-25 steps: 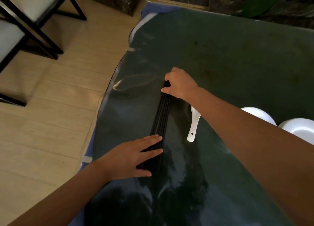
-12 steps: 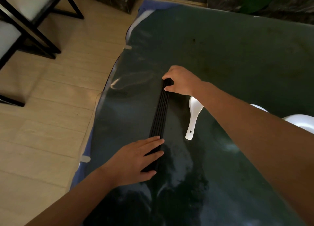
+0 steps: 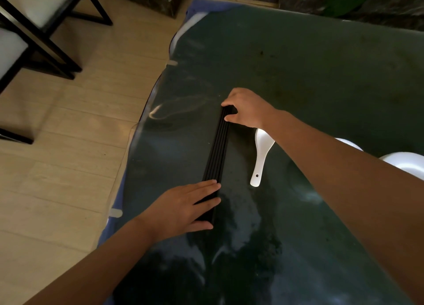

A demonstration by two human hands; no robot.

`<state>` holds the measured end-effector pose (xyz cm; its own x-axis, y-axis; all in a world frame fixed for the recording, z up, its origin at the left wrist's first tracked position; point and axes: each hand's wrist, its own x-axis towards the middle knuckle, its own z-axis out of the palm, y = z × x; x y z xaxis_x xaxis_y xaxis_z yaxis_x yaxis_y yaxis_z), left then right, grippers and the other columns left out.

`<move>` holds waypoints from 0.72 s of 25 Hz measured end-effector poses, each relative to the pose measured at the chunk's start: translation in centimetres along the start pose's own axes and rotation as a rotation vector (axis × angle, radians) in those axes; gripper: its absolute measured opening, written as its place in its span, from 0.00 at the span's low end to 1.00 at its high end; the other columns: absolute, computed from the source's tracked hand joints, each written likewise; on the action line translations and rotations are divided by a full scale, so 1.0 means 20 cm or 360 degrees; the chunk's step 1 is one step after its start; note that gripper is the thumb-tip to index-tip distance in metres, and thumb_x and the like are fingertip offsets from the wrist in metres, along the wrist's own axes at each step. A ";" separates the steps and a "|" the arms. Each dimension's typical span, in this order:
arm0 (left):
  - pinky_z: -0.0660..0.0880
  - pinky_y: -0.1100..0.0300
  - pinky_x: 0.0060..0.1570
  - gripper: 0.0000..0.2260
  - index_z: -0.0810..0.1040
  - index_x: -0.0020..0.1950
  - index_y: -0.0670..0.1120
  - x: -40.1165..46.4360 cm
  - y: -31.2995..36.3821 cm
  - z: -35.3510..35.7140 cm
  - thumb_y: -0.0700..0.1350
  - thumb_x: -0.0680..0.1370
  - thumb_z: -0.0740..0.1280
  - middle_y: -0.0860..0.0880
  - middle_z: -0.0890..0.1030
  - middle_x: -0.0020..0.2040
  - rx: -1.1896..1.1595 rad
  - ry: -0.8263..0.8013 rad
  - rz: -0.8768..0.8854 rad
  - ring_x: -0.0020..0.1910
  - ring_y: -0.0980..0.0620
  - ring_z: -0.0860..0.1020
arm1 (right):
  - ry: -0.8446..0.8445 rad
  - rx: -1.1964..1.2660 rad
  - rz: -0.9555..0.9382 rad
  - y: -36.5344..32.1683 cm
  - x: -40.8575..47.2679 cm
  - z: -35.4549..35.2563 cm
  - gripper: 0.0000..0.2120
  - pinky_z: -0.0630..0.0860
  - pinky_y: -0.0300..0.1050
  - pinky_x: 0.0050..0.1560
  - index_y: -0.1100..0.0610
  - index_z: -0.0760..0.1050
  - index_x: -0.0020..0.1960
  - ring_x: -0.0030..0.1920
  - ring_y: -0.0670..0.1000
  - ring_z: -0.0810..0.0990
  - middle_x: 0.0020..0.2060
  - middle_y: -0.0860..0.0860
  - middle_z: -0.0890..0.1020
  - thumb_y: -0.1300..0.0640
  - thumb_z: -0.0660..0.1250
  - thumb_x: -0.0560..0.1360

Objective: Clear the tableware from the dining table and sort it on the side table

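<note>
So the black chopsticks (image 3: 216, 157) lie bundled on the dark table (image 3: 321, 79), long axis running away from the person. Left hand (image 3: 183, 207) rests flat-fingered on the near end, right hand (image 3: 246, 108) curls round the far end.

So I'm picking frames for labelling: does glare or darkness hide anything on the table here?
Head view: glare streaks the glossy table near its left edge; dim light makes the black chopsticks blend into it, though the white spoon stands out; the right forearm hides part of the white bowls; straight edges bow from wide-angle distortion.
</note>
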<state>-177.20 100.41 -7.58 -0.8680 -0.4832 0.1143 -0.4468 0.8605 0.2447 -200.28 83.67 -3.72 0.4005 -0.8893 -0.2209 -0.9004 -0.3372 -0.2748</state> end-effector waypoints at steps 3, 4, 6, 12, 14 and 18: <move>0.76 0.58 0.54 0.21 0.80 0.58 0.44 0.03 -0.04 -0.01 0.58 0.73 0.67 0.43 0.78 0.63 0.0019 0.0020 0.0047 0.64 0.48 0.75 | -0.0003 -0.0008 0.0019 0.03 0.01 -0.01 0.22 0.69 0.51 0.62 0.59 0.72 0.65 0.61 0.57 0.71 0.59 0.58 0.74 0.53 0.67 0.74; 0.76 0.58 0.54 0.21 0.80 0.58 0.44 0.04 -0.05 -0.01 0.58 0.73 0.67 0.43 0.78 0.63 0.0030 0.0023 0.0059 0.64 0.48 0.75 | 0.0005 -0.0006 0.0023 0.04 0.02 -0.01 0.22 0.69 0.51 0.62 0.59 0.72 0.65 0.61 0.57 0.71 0.59 0.58 0.74 0.53 0.67 0.74; 0.75 0.58 0.54 0.21 0.80 0.58 0.44 0.05 -0.06 -0.01 0.58 0.73 0.66 0.43 0.78 0.63 0.0022 0.0009 0.0055 0.64 0.48 0.74 | 0.0021 0.0006 0.0038 0.06 0.03 -0.01 0.22 0.69 0.52 0.62 0.59 0.72 0.65 0.61 0.57 0.72 0.59 0.58 0.74 0.53 0.67 0.74; 0.74 0.59 0.55 0.23 0.80 0.58 0.44 0.07 -0.05 -0.03 0.59 0.72 0.66 0.43 0.78 0.63 0.0015 0.0002 0.0011 0.64 0.49 0.74 | 0.0037 -0.0026 0.0013 0.04 0.01 -0.02 0.21 0.70 0.53 0.62 0.58 0.70 0.66 0.62 0.57 0.71 0.61 0.58 0.73 0.53 0.65 0.75; 0.72 0.59 0.57 0.24 0.79 0.59 0.45 0.09 -0.03 -0.06 0.60 0.72 0.65 0.45 0.77 0.63 0.0015 -0.0030 -0.0038 0.64 0.49 0.74 | 0.0067 -0.0050 0.0038 0.02 -0.02 -0.02 0.22 0.71 0.54 0.62 0.57 0.68 0.68 0.64 0.57 0.70 0.62 0.57 0.72 0.53 0.64 0.76; 0.68 0.55 0.62 0.23 0.77 0.62 0.47 0.14 0.02 -0.18 0.58 0.73 0.63 0.47 0.79 0.61 0.0094 0.0015 -0.0108 0.61 0.50 0.76 | 0.0177 -0.0100 0.0108 -0.04 -0.15 -0.12 0.18 0.74 0.55 0.58 0.58 0.71 0.64 0.61 0.57 0.72 0.59 0.57 0.74 0.52 0.62 0.77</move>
<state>-178.92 98.80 -3.77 -0.8336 -0.5417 0.1083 -0.5165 0.8338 0.1948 -201.12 85.89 -0.50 0.3203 -0.9382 -0.1311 -0.9350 -0.2909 -0.2030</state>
